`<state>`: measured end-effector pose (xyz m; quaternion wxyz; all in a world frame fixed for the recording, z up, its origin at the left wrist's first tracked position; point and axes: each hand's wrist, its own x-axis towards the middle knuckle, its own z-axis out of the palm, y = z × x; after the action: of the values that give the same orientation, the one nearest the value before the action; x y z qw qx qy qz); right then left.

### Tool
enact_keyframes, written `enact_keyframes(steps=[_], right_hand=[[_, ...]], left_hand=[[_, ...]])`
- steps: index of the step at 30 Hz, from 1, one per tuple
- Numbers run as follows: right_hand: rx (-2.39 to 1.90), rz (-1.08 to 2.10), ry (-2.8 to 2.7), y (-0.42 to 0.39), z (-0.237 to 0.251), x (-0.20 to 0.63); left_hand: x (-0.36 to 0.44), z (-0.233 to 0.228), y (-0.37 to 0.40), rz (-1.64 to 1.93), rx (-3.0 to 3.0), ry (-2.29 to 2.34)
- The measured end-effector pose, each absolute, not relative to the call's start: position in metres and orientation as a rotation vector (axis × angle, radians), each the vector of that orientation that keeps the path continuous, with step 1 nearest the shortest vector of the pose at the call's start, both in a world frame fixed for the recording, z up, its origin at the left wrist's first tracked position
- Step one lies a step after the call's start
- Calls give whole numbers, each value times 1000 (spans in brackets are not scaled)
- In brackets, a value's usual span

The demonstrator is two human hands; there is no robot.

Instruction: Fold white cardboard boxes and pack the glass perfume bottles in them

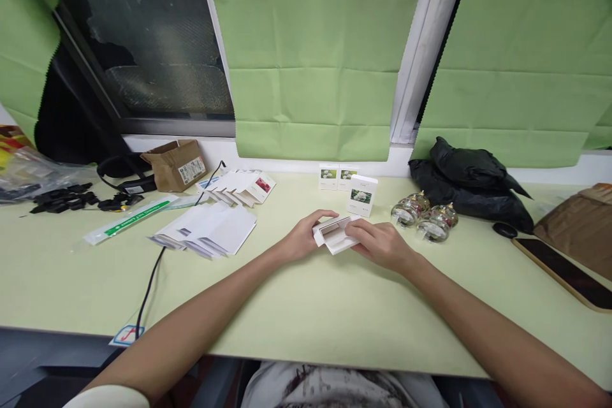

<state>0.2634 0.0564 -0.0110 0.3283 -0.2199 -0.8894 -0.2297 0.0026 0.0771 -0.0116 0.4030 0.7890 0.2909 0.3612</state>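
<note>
A small white cardboard box (336,236) is held between both hands above the table, its near end open with flaps sticking out. My left hand (306,234) grips its left side, fingers curled along the far edge. On the right, my right hand (380,243) pinches the box's right side near the open end; its fingertips are partly hidden. Just behind stands an upright white box (361,196) with a white-flower picture. Farther back are two similar boxes, one box (327,176) beside another (346,177).
Flat white box blanks (210,227) lie left, with printed blanks (248,187) behind them. A brown carton (176,166), black cable (152,280) and green-white plastic sleeve (131,219) are farther left. Rightward are glass ornaments (433,223), black bags (471,182) and a phone (564,271).
</note>
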Motion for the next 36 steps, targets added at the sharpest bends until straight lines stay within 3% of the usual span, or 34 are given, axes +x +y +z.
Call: enact_keyframes(steps=[26, 30, 36], right_hand=[[-618, -733, -2406, 56, -11, 265], [-682, -443, -2261, 58, -14, 264], [-1006, 382, -1658, 61, -11, 255]], left_hand=[[3, -20, 85, 1113, 2149, 815], [4, -26, 91, 1197, 1950, 846], [8, -24, 91, 1258, 1833, 802]])
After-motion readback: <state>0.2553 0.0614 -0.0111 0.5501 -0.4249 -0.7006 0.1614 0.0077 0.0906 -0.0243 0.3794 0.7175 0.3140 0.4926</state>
